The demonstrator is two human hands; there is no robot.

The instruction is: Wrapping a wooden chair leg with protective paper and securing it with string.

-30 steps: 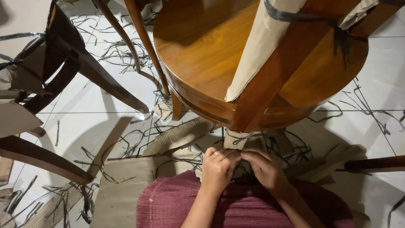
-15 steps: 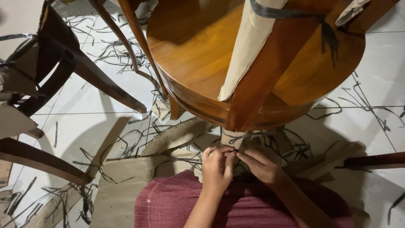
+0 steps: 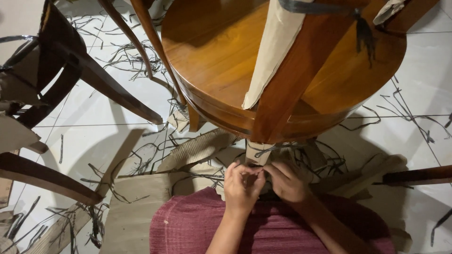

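Note:
A round, varnished wooden piece of furniture (image 3: 221, 61) lies upturned in front of me. One leg (image 3: 292, 80) slants toward me, partly covered by brown cardboard wrap (image 3: 273, 51) tied with black strap. Just below its rim a cardboard-wrapped part (image 3: 258, 151) is bound with a thin black strap (image 3: 270, 149). My left hand (image 3: 241, 184) and my right hand (image 3: 286, 181) meet right under it, fingertips pinched together on the strap's ends. The strap between my fingers is mostly hidden.
Dark wooden chair legs (image 3: 94, 75) reach in from the left, another (image 3: 42, 176) from the lower left, and one (image 3: 419, 175) from the right. Black strap scraps (image 3: 136, 56) litter the white tiled floor. Cardboard sheets (image 3: 141, 202) lie by my maroon-covered lap (image 3: 188, 230).
My hands have shifted slightly up and left toward the wrapped part, and the fingertips have drawn closer together on the strap. The view has dipped a little.

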